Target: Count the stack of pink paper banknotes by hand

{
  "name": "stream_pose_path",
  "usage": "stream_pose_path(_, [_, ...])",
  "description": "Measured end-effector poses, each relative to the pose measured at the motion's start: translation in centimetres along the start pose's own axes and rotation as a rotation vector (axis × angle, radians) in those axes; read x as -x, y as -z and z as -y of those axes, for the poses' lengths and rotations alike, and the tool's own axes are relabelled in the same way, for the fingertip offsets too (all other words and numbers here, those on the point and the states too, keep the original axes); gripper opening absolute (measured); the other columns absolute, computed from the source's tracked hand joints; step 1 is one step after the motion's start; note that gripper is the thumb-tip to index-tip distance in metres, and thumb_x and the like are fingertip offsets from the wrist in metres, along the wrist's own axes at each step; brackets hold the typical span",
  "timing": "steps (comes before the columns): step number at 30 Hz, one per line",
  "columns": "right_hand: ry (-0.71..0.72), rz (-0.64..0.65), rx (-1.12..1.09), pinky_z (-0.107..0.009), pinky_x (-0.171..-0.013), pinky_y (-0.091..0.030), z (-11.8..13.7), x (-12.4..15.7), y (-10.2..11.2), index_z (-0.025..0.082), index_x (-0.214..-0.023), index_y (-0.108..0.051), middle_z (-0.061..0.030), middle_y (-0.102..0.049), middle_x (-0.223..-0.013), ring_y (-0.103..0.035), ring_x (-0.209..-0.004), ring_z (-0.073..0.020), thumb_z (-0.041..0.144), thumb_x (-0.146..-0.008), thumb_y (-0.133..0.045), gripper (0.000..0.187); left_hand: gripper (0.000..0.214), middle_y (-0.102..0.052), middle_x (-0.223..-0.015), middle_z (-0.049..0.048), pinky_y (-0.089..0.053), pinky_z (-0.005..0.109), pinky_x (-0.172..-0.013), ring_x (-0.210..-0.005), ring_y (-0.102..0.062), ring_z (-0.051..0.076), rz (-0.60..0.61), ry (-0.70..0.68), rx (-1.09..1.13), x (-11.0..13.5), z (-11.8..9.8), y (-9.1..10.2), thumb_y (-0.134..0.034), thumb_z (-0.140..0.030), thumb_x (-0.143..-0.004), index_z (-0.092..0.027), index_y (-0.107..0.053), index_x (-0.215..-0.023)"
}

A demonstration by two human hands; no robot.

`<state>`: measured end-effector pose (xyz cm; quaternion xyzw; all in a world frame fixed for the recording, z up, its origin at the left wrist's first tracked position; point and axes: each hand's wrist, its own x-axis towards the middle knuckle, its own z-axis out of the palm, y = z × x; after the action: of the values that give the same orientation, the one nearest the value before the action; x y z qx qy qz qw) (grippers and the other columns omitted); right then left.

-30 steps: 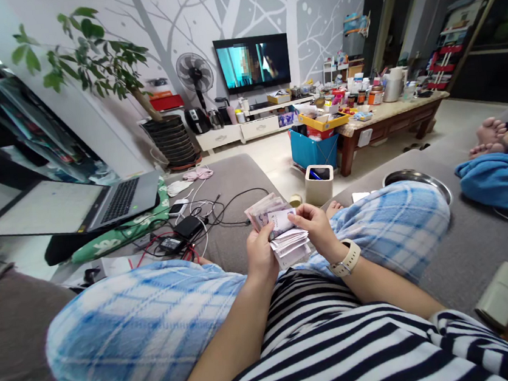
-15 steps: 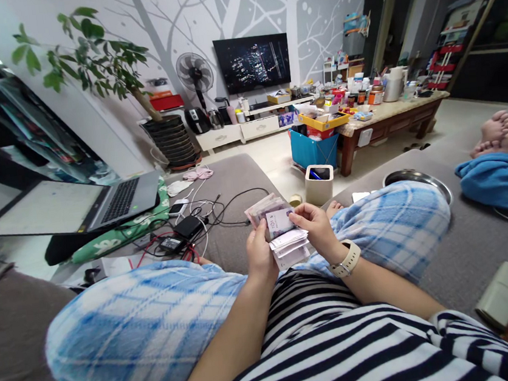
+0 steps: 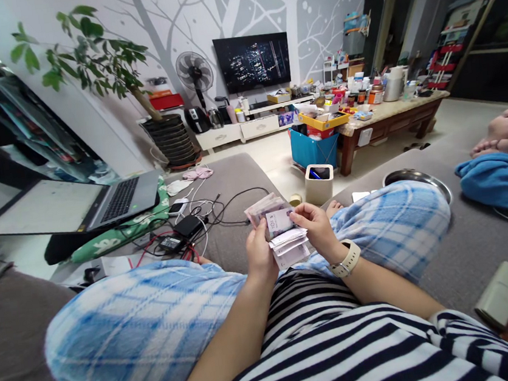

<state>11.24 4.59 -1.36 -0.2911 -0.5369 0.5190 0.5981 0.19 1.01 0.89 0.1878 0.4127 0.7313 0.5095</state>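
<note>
I sit cross-legged on a grey sofa in blue plaid trousers and a striped shirt. My left hand is closed round a stack of banknotes, thumb pressed on top. My right hand, with a beige watch on the wrist, pinches the top notes at their right edge, folding them back towards me. The far end of the stack fans out above my fingers.
An open laptop on a green cushion, chargers and tangled cables lie left. A small white bin, a metal tray, a wallet, another person's feet and a blue blanket are right. Cluttered coffee table and TV lie ahead.
The right fingers have flicked more notes back onto the near pile; the hands stay in place. The TV picture changed from a bright scene to a dark one. The other person's feet shifted right.
</note>
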Motion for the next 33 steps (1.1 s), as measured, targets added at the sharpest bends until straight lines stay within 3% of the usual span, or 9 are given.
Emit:
stream_pose_path(14, [0.0, -0.009, 0.056, -0.023, -0.051, -0.034, 0.6, 0.1, -0.1, 0.018, -0.068, -0.055, 0.0022, -0.05, -0.06, -0.043, -0.054, -0.0105, 0.041, -0.075, -0.058, 0.024, 0.016, -0.068, -0.069, 0.0066, -0.05, 0.031, -0.075, -0.078, -0.066, 0.021, 0.006, 0.035, 0.038, 0.1, -0.1, -0.1, -0.062, -0.023, -0.073, -0.01, -0.064, -0.082])
stream_pose_path(19, [-0.013, 0.037, -0.028, -0.025, -0.054, -0.037, 0.8, 0.2, -0.2, 0.018, -0.07, -0.056, 0.0006, -0.054, -0.057, -0.048, -0.054, -0.0118, 0.041, -0.081, -0.052, 0.026, 0.016, -0.068, -0.067, 0.0069, -0.05, 0.033, -0.074, -0.072, -0.066, 0.02, 0.027, 0.026, 0.026, 0.1, -0.1, -0.1, -0.06, -0.022, -0.074, -0.009, -0.064, -0.082])
stream_pose_path(24, [-0.018, 0.009, -0.03, -0.023, -0.052, -0.036, 0.6, 0.1, -0.2, 0.018, -0.072, -0.054, 0.0028, -0.053, -0.058, -0.047, -0.052, -0.0098, 0.037, -0.072, -0.064, 0.022, 0.016, -0.068, -0.07, 0.0083, -0.05, 0.034, -0.076, -0.075, -0.066, 0.021, 0.072, 0.034, 0.037, 0.0, 0.0, -0.1, -0.06, -0.02, -0.072, -0.009, -0.064, -0.083])
stream_pose_path(28, [-0.001, -0.076, -0.01, -0.022, -0.053, -0.037, 0.2, -0.1, -0.2, 0.019, -0.078, -0.052, 0.0036, -0.052, -0.065, -0.047, -0.057, -0.0098, 0.035, -0.064, -0.071, 0.029, 0.02, -0.069, -0.075, 0.0092, -0.05, 0.034, -0.077, -0.078, -0.066, 0.022, 0.111, 0.046, 0.063, 0.1, 0.0, -0.1, -0.061, -0.016, -0.069, -0.009, -0.063, -0.087])
stream_pose_path(33, [-0.011, -0.093, 0.009, -0.024, -0.059, -0.04, -0.3, -0.4, -0.1, 0.018, -0.082, -0.053, 0.0004, -0.054, -0.073, -0.049, -0.064, -0.0112, 0.036, -0.065, -0.069, 0.029, 0.023, -0.069, -0.076, 0.0087, -0.051, 0.034, -0.075, -0.077, -0.066, 0.022, 0.124, 0.055, 0.068, 0.1, 0.0, 0.0, -0.064, -0.014, -0.065, -0.01, -0.062, -0.087])
